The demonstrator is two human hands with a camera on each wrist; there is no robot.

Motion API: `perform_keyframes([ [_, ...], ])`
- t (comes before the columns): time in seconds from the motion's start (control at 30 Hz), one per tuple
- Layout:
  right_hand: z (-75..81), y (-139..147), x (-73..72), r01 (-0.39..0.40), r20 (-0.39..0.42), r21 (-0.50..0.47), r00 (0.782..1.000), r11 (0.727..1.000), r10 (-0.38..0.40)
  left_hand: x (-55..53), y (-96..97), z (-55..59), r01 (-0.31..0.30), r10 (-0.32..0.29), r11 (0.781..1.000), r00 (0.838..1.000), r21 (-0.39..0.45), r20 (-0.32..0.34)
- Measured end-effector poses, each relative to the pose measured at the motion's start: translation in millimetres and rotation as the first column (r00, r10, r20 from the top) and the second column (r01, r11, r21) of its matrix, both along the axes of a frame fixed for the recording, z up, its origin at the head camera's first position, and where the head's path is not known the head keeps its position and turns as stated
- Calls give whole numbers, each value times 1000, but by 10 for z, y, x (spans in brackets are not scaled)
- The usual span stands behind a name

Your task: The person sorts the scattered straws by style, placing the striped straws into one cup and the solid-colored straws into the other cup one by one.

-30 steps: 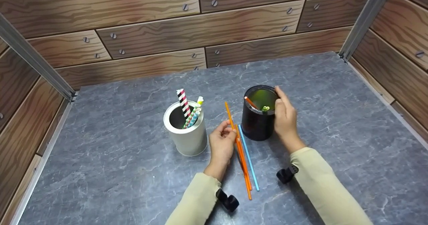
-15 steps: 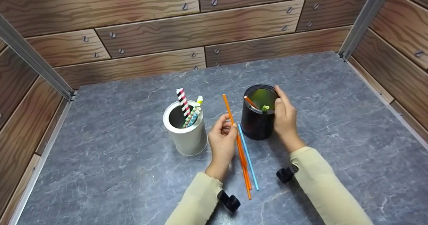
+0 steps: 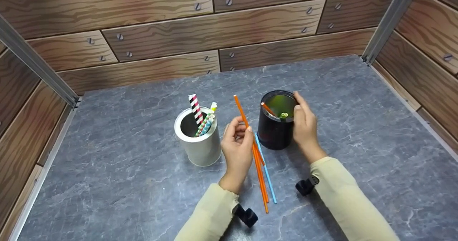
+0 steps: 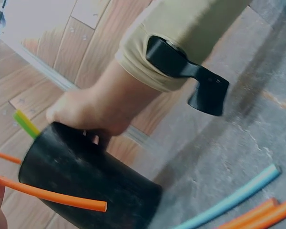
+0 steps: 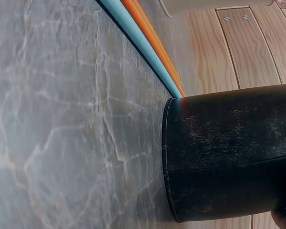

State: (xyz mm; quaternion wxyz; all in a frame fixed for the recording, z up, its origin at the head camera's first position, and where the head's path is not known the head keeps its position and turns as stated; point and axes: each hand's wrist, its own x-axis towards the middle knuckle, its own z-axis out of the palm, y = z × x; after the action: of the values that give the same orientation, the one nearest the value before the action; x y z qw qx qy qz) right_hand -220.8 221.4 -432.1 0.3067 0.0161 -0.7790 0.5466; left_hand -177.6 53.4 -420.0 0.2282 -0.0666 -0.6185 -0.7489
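Observation:
My left hand [image 3: 237, 148] pinches an orange straw [image 3: 240, 108] between thumb and fingers, just left of the black cup. In the left wrist view the straw's lower end [image 4: 71, 199] overlaps the side of the cup, clear of the straws on the table. My right hand [image 3: 306, 131] grips the upright black cup [image 3: 274, 135] from its right side near the rim, index finger along the edge. An orange straw [image 3: 267, 109] and green straws [image 3: 283, 115] stand inside it. On the table lie orange straws [image 3: 262, 187] and a blue straw [image 3: 271, 185], side by side.
A white cup [image 3: 204, 151] left of my left hand holds several patterned paper straws [image 3: 196, 110]. The grey marbled table [image 3: 118, 155] is bounded by wood-print walls [image 3: 161, 40] at the back and sides.
My left hand has lifted the orange straw off the other straws, raising it slightly away and tilting its top leftward. The right hand stays on the black cup.

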Motion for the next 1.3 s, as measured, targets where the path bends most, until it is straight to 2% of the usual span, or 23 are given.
perform_keyframes([
  [0.23,-6,4,-10,5,3,-1,1000,1000,-5,48,-13,188,0,0,1000,995,-2,-101],
  [0.5,-9,1,-7,9,4,-4,1000,1000,-9,14,-1,351,10,1,997,988,72,-153],
  [0.67,0,-3,5,14,12,4,1000,1000,-14,-6,1,412,31,3,988,977,153,-212],
  [0.9,-5,2,0,16,11,4,1000,1000,-16,-37,-12,497,10,43,982,961,189,-273],
  [1.1,-12,2,-11,14,11,-1,1000,1000,-14,-46,-13,552,24,40,975,959,221,-281],
  [1.3,-11,4,-21,13,-7,-1,1000,1000,-13,-68,3,537,-4,67,975,959,220,-277],
])
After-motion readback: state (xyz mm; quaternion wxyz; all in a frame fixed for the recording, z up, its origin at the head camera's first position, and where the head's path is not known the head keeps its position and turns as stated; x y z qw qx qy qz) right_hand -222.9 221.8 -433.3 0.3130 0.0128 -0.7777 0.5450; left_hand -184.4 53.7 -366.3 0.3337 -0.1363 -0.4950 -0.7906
